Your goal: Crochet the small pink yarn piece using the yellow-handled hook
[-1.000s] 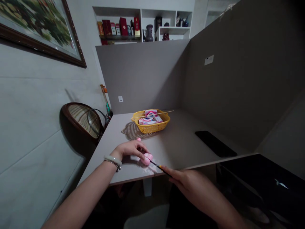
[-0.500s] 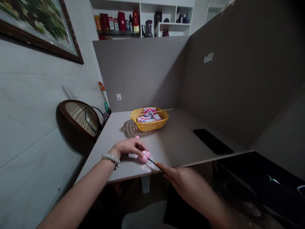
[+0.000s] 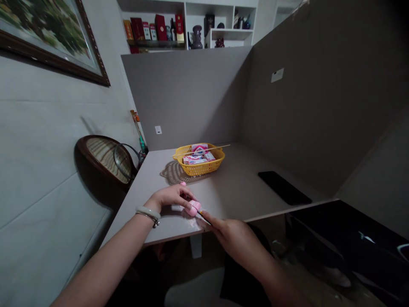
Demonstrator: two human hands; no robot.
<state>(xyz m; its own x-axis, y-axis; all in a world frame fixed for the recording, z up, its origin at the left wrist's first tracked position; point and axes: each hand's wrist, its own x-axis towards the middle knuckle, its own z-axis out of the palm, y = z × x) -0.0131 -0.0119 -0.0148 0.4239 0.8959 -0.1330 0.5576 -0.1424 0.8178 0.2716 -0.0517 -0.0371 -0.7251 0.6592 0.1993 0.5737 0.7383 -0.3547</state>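
Observation:
My left hand (image 3: pixel 172 195) rests near the front of the table, its fingers and thumb closed on a rounded pink lump (image 3: pixel 193 208). In my right hand (image 3: pixel 227 233) is a thin, dark, knife-like tool (image 3: pixel 204 218) with a bit of yellow on it. Its tip meets the right side of the lump; how deep it goes I cannot tell. Whitish, shiny bits or a film (image 3: pixel 194 224) lie under and in front of the lump. Just beyond my left hand sits a smaller pink piece (image 3: pixel 183 183).
Farther back on the table (image 3: pixel 236 187) stands a yellow plastic basket (image 3: pixel 204 169) holding pink-and-white packs, with a thin stick (image 3: pixel 220 147) across its top. A flat black object (image 3: pixel 284 187) lies at the right. Grey panels (image 3: pixel 191 94) close off the back and right.
My right hand has moved forward and left, closer to the pink lump, with the tool. The left hand keeps its hold on the lump. The view has shifted slightly.

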